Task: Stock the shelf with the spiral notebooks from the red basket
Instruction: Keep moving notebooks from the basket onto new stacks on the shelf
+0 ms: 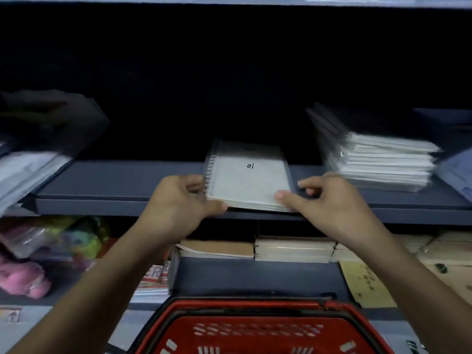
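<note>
Two hands hold one spiral notebook (249,181) on the grey shelf (102,190): left hand (178,200) pinches its coil side, right hand (329,198) its other corner. More notebooks (383,162) are piled close by on the right. Below, the red basket (260,328) waits.

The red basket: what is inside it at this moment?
The red basket shows only its bare slotted floor; no spiral notebooks appear there. Its nearest part is cut off by the picture's edge, so that part cannot be checked.
</note>
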